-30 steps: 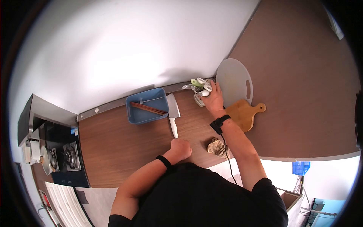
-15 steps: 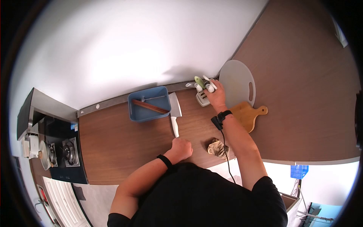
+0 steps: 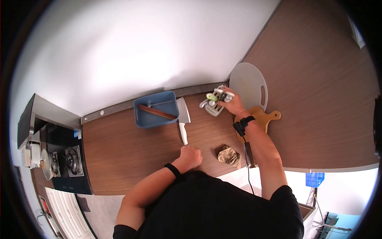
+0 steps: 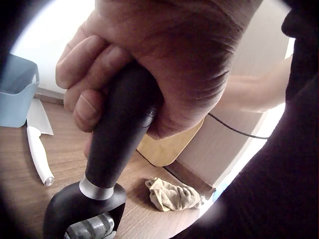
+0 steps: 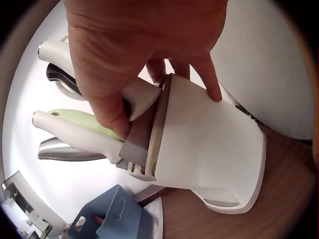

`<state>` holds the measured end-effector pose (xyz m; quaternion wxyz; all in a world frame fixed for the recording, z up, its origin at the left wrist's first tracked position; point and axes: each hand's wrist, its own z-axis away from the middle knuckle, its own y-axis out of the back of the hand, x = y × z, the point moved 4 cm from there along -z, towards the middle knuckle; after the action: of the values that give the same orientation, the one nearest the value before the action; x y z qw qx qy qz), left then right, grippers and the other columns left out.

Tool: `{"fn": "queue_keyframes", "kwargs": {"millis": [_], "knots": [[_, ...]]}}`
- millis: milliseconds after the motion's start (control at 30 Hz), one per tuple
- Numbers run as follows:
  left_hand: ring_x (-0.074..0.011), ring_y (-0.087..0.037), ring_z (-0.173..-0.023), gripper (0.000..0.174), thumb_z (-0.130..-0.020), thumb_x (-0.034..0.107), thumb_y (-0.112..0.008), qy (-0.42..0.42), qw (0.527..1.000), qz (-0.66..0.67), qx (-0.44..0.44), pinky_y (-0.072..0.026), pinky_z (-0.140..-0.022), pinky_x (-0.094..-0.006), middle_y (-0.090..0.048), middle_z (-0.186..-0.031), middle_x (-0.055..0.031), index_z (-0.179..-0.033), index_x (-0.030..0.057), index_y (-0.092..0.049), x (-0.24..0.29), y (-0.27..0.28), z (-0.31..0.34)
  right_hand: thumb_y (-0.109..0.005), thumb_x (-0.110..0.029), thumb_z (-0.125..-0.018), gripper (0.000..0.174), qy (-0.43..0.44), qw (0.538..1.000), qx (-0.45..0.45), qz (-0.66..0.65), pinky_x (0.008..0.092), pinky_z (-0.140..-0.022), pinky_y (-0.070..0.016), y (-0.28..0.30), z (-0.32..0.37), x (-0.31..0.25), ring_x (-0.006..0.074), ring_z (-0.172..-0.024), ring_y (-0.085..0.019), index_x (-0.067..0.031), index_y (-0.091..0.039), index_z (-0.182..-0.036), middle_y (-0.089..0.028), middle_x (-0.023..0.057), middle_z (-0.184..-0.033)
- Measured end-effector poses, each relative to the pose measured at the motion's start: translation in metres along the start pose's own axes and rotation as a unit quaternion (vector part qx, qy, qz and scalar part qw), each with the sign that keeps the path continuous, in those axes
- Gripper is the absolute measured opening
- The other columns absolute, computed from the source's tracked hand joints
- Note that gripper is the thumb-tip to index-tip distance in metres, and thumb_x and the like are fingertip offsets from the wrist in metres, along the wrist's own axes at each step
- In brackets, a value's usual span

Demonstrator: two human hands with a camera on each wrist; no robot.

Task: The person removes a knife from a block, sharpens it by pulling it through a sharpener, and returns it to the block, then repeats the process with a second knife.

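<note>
My left hand [image 3: 191, 156] rests low over the counter's front, its fingers curled round the black handle of a knife sharpener [image 4: 119, 132]. Metal rollers show in the sharpener's head in the left wrist view. At the back right, my right hand [image 3: 235, 105] grips the top of a white knife block [image 5: 209, 139], thumb on the near side and fingers spread behind. White knife handles [image 5: 75, 134], a green handle [image 5: 82, 119] and a silver handle [image 5: 70, 151] stick out of it. A cleaver [image 3: 184, 115] with a white handle lies between the hands and a blue bin.
The blue bin [image 3: 157, 123] holds brown chopsticks [image 3: 157, 112]. A crumpled cloth [image 3: 229, 156] lies near the front edge. A grey cutting board [image 3: 247, 85] and a wooden board [image 3: 260, 117] lean at the right. The stove [image 3: 65, 163] is far left.
The knife block has turned and come slightly forward from the wall with my right hand on it. My left hand has stayed in place.
</note>
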<state>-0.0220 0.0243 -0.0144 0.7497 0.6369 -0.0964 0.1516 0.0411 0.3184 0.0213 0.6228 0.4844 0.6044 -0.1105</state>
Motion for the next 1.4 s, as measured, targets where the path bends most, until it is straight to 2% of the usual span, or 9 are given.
{"fn": "queue_keyframes", "kwargs": {"millis": [200,367,467,567,667,800,1000,1100,1400], "knots": [[-0.0318,-0.065,-0.064,0.031,-0.078,0.031,-0.056,-0.015,1.000,0.005,0.003,-0.0486,-0.055,-0.0438,-0.065,-0.067,-0.0143,-0.066,0.0047,-0.067,0.001,0.000,-0.001,-0.077,-0.012,-0.066,0.044,0.130,0.964,-0.155,0.170,0.0378,-0.101,-0.0411,0.002,0.003,-0.047,0.0294,-0.122,-0.049,-0.0127,-0.064,-0.107,-0.054,0.0133,-0.129],[-0.0319,-0.065,-0.062,0.030,-0.077,0.030,-0.056,0.003,1.000,0.011,0.013,-0.0484,-0.054,-0.0439,-0.065,-0.065,-0.0141,-0.065,0.0052,-0.066,0.002,0.001,0.000,-0.077,-0.009,-0.066,0.045,0.167,0.953,-0.202,0.152,0.0379,-0.100,-0.0423,-0.001,-0.010,-0.044,0.0294,-0.123,-0.048,-0.0146,-0.063,-0.108,-0.055,0.0133,-0.128],[-0.0311,-0.066,-0.074,0.029,-0.080,0.032,-0.057,0.032,0.996,0.003,-0.086,-0.0501,-0.064,-0.0423,-0.068,-0.077,-0.0140,-0.075,0.0058,-0.069,0.004,0.003,0.000,-0.078,-0.004,-0.066,0.051,0.152,0.948,-0.245,0.134,0.0371,-0.101,-0.0423,0.004,-0.012,-0.038,0.0291,-0.124,-0.047,-0.0162,-0.062,-0.113,-0.049,0.0118,-0.135],[-0.0308,-0.066,-0.075,0.029,-0.080,0.032,-0.057,0.025,0.997,0.002,-0.072,-0.0502,-0.065,-0.0425,-0.068,-0.078,-0.0134,-0.075,0.0063,-0.069,0.003,0.004,-0.001,-0.077,-0.002,-0.069,0.050,0.137,0.949,-0.250,0.135,0.0353,-0.101,-0.0423,0.017,-0.008,-0.031,0.0258,-0.126,-0.046,-0.0133,-0.062,-0.115,-0.049,0.0089,-0.134],[-0.0305,-0.066,-0.075,0.030,-0.080,0.033,-0.056,0.028,0.996,-0.001,-0.082,-0.0499,-0.065,-0.0427,-0.068,-0.078,-0.0129,-0.076,0.0067,-0.070,0.003,0.006,-0.002,-0.076,0.000,-0.071,0.054,0.023,0.962,-0.254,-0.099,0.0330,-0.103,-0.0411,0.025,-0.003,0.015,0.0224,-0.126,-0.044,-0.0095,-0.058,-0.121,-0.049,0.0057,-0.134],[-0.0300,-0.066,-0.074,0.031,-0.081,0.033,-0.055,0.022,0.996,-0.018,-0.084,-0.0494,-0.064,-0.0426,-0.068,-0.077,-0.0123,-0.075,0.0071,-0.070,0.002,0.004,-0.003,-0.078,-0.013,-0.071,0.067,0.113,0.978,-0.164,0.060,0.0366,-0.104,-0.0383,0.039,0.022,0.000,0.0276,-0.126,-0.045,-0.0129,-0.049,-0.131,-0.051,0.0127,-0.132],[-0.0298,-0.066,-0.068,0.033,-0.080,0.034,-0.054,-0.001,0.998,-0.032,-0.054,-0.0493,-0.056,-0.0428,-0.066,-0.070,-0.0124,-0.069,0.0059,-0.067,0.002,0.003,-0.003,-0.077,-0.012,-0.072,0.067,0.073,0.992,-0.068,0.079,0.0349,-0.102,-0.0399,0.038,0.038,-0.007,0.0286,-0.121,-0.050,-0.0108,-0.048,-0.132,-0.053,0.0124,-0.130],[-0.0294,-0.066,-0.069,0.032,-0.081,0.034,-0.054,0.003,0.998,-0.037,-0.050,-0.0497,-0.057,-0.0425,-0.067,-0.072,-0.0125,-0.071,0.0064,-0.068,0.003,0.002,-0.001,-0.077,-0.009,-0.073,0.067,0.036,0.998,-0.043,0.042,0.0322,-0.099,-0.0421,0.037,0.048,-0.015,0.0198,-0.116,-0.053,-0.0064,-0.047,-0.133,-0.058,0.0102,-0.123],[-0.0287,-0.067,-0.072,0.032,-0.084,0.032,-0.051,0.010,0.997,-0.039,-0.066,-0.0503,-0.059,-0.0413,-0.068,-0.074,-0.0114,-0.073,0.0085,-0.069,0.006,0.006,-0.001,-0.075,-0.031,-0.073,0.062,-0.040,0.954,0.116,0.272,0.0392,-0.079,-0.0509,0.052,0.088,-0.081,0.0321,-0.092,-0.063,-0.0035,-0.052,-0.124,-0.064,0.0199,-0.103]]}}
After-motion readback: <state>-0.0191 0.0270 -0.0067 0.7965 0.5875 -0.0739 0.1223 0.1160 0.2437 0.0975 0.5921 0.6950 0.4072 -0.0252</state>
